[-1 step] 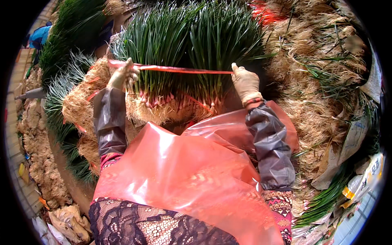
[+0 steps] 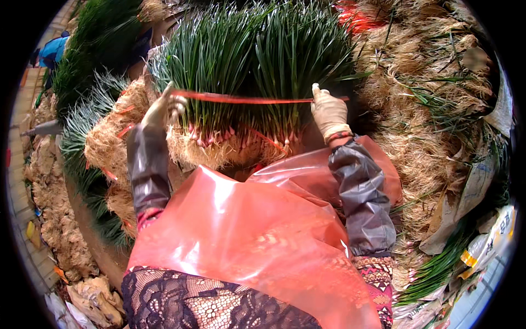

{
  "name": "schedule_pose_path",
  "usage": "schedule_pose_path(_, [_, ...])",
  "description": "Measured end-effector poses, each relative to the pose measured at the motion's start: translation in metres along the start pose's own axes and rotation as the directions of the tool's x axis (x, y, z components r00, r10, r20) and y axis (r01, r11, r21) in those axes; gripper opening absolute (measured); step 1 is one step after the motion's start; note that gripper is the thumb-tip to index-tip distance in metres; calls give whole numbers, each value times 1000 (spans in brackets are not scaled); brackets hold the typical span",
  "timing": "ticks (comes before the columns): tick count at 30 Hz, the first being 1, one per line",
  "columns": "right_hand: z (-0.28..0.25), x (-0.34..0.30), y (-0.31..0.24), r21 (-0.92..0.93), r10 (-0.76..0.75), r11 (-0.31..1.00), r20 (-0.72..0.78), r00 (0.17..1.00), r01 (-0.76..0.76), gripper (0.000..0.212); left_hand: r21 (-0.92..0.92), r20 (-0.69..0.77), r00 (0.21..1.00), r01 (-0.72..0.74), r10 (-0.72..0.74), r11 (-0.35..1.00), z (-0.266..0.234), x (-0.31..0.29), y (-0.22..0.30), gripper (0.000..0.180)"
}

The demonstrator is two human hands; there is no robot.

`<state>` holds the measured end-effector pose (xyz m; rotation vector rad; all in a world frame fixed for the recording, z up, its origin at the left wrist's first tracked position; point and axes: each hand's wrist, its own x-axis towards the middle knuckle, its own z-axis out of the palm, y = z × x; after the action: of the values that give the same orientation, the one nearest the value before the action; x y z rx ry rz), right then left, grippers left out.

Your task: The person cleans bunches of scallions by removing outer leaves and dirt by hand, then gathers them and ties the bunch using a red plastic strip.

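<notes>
A red plastic strip (image 2: 246,99) is stretched nearly level between my hands, in front of the green stems. My left hand (image 2: 160,109), in a pale glove, grips its left end. My right hand (image 2: 330,112), gloved too, pinches the strip with the thumb raised, and a short tail shows past it. Behind the strip stand two thick bunches of onion-like plants (image 2: 219,60), upright, with long green leaves. Pinkish bulbs (image 2: 211,137) and pale, matted roots (image 2: 200,153) show at their base. A thinner red strip (image 2: 266,137) lies slanted across the bulbs.
A salmon plastic apron (image 2: 246,219) covers my lap. Pale root masses (image 2: 433,142) are heaped along the right. More tied bunches (image 2: 112,123) lie at the left. Orange-red strips (image 2: 356,19) sit at the back, and loose green plants (image 2: 438,274) lie lower right.
My left hand has shifted slightly left, and the loose end beside it no longer shows. A short tail of strip now sticks out past my right hand, which has barely moved.
</notes>
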<state>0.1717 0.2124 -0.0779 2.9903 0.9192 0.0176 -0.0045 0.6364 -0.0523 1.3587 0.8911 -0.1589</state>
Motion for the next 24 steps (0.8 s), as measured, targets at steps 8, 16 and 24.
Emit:
schedule_pose_path(8, [-87,-50,1,175,-98,982,193,976,64,61,-138,-307,937,-218,168,966,-90,-62,-29,45])
schedule_pose_path(16, [-239,-105,-28,738,-368,530,-243,897,417,30,461,547,467,-861,695,216,180,-83,20,29])
schedule_pose_path(24, [-282,-183,18,775,-317,469,-299,900,423,26,708,706,599,-606,378,-363,210,-57,4,15])
